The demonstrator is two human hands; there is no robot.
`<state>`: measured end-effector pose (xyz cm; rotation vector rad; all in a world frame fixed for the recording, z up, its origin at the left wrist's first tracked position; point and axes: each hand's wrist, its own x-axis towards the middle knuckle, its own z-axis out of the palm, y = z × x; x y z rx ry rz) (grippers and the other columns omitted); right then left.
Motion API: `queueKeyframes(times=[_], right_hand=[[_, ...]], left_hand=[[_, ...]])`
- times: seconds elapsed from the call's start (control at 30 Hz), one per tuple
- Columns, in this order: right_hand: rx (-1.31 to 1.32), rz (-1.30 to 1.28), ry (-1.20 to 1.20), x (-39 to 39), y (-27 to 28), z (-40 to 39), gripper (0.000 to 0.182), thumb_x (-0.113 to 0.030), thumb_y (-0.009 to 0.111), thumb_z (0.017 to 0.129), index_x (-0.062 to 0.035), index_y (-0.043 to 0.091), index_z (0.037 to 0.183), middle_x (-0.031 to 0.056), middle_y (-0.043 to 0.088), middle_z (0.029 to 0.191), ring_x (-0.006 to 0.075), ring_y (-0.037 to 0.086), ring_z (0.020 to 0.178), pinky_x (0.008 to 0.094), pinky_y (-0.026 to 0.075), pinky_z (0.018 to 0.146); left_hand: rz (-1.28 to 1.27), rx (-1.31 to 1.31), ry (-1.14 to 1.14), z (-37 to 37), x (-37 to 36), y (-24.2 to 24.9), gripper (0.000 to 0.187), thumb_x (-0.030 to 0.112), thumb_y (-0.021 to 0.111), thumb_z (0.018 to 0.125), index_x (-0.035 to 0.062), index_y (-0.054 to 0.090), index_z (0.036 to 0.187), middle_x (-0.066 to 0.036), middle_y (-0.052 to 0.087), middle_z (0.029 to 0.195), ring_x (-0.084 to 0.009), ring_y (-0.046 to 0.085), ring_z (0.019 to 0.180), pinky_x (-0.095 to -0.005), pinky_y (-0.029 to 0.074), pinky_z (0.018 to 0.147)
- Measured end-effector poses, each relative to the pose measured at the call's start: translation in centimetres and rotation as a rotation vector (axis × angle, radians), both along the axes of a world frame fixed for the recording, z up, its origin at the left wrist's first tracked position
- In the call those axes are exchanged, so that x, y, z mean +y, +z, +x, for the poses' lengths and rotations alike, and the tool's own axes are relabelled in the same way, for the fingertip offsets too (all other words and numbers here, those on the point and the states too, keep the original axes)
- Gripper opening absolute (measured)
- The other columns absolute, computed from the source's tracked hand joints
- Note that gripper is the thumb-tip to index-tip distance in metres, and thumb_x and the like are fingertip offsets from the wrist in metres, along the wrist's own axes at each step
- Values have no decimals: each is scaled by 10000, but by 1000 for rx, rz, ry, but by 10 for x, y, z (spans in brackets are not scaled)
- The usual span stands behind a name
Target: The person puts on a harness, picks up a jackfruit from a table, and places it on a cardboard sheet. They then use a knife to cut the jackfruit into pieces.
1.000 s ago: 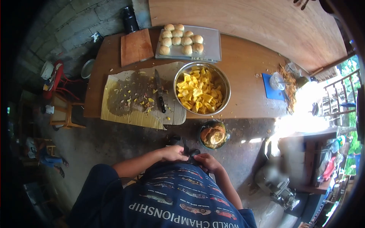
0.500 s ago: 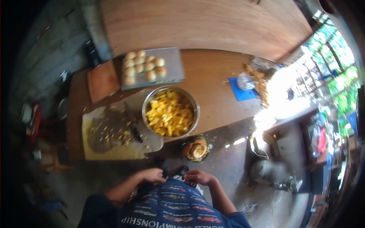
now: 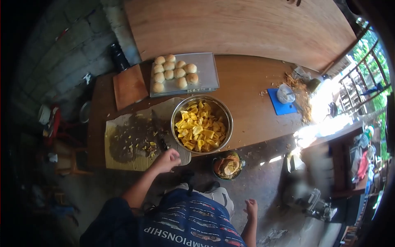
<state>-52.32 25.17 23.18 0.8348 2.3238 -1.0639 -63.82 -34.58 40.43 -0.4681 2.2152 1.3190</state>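
Observation:
My left hand [image 3: 166, 159] reaches out to the near edge of a cardboard sheet [image 3: 119, 154] on the wooden table [image 3: 251, 119]. Its fingers are at the end of a black-handled knife [image 3: 163, 144]; whether they grip it I cannot tell. Yellow scraps and a dark wet stain cover the cardboard. To the right of the knife stands a steel bowl [image 3: 174, 117] full of yellow fruit pieces [image 3: 200, 129]. My right hand [image 3: 251, 208] hangs low beside my blue shirt, fingers apart, holding nothing.
A tray [image 3: 207, 68] of bread rolls [image 3: 175, 73] and a wooden cutting board [image 3: 129, 85] lie at the table's back. A blue mat [image 3: 280, 108] with a white cup [image 3: 284, 94] sits at the right. A small bowl of scraps [image 3: 227, 165] stands on the floor.
Both hands were together at my waist. My left hand has reached forward to the knife on the cardboard, and my right hand has dropped to my side. The view shifted.

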Motion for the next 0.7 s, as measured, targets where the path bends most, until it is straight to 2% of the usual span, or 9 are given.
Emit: queueKeyframes(times=[0.03, 0.07, 0.1, 0.13, 0.2, 0.4, 0.47, 0.6, 0.7], right_hand=[[-48, -94, -138, -1, 24, -1, 537, -251, 751, 917, -43, 562, 1376, 175, 628, 1318, 314, 636, 1157, 492, 616, 809], [-92, -192, -272, -8, 49, -10, 536, -254, 736, 924, -50, 556, 1386, 173, 616, 1323, 313, 616, 1189, 498, 610, 827], [-83, -206, -240, -7, 55, -19, 536, -254, 736, 924, -50, 556, 1386, 173, 616, 1323, 313, 616, 1189, 498, 610, 827], [-97, -208, -237, -3, 55, -28, 523, -246, 723, 932, -51, 554, 1387, 170, 620, 1306, 309, 613, 1190, 505, 610, 836], [-112, -217, -206, 5, 51, -55, 510, -238, 709, 940, -52, 552, 1389, 167, 623, 1289, 305, 611, 1191, 512, 610, 844], [-39, -293, -24, 46, 55, -121, 492, -237, 725, 953, -47, 566, 1379, 172, 646, 1311, 299, 644, 1152, 484, 618, 813], [23, -242, 103, 76, 17, -138, 517, -256, 750, 949, -32, 569, 1379, 174, 680, 1294, 290, 679, 1097, 433, 619, 788], [124, -135, 247, 114, 29, -172, 512, -263, 761, 942, -5, 592, 1351, 170, 726, 1226, 256, 716, 996, 377, 606, 753], [165, -78, 256, 137, 35, -184, 503, -264, 765, 932, -1, 608, 1330, 171, 735, 1203, 245, 721, 945, 360, 598, 725]], left_hand=[[-5, -4, 19, -1, 4, -6, 474, 183, 756, 947, 32, 571, 1357, -109, 732, 1023, -201, 706, 899, -361, 585, 768], [110, 30, 262, -7, 5, -20, 554, 203, 754, 957, 50, 490, 1419, -131, 702, 1095, -223, 704, 909, -380, 603, 774], [224, 80, 510, -17, 6, -32, 638, 223, 753, 967, 68, 409, 1482, -154, 672, 1168, -245, 701, 919, -398, 621, 780], [211, 105, 543, -28, 10, -42, 638, 223, 753, 967, 68, 409, 1482, -154, 672, 1168, -245, 701, 919, -398, 621, 780], [629, -35, 845, -44, 30, -69, 671, 214, 721, 983, 106, 303, 1496, -178, 585, 1265, -291, 692, 947, -456, 645, 840], [526, 71, 797, -61, 59, -92, 521, 156, 678, 977, 102, 371, 1393, -185, 570, 1243, -340, 698, 1013, -522, 662, 850], [583, 97, 776, -75, 86, -89, 532, 192, 681, 1004, 101, 367, 1425, -192, 568, 1301, -359, 688, 1073, -537, 647, 871], [610, 115, 786, -122, 152, -94, 755, 377, 734, 1005, 110, 289, 1553, -207, 488, 1505, -366, 680, 1146, -519, 622, 899], [553, 82, 690, -150, 192, -85, 831, 400, 734, 1003, 96, 242, 1599, -211, 481, 1529, -347, 681, 1149, -483, 620, 887]])
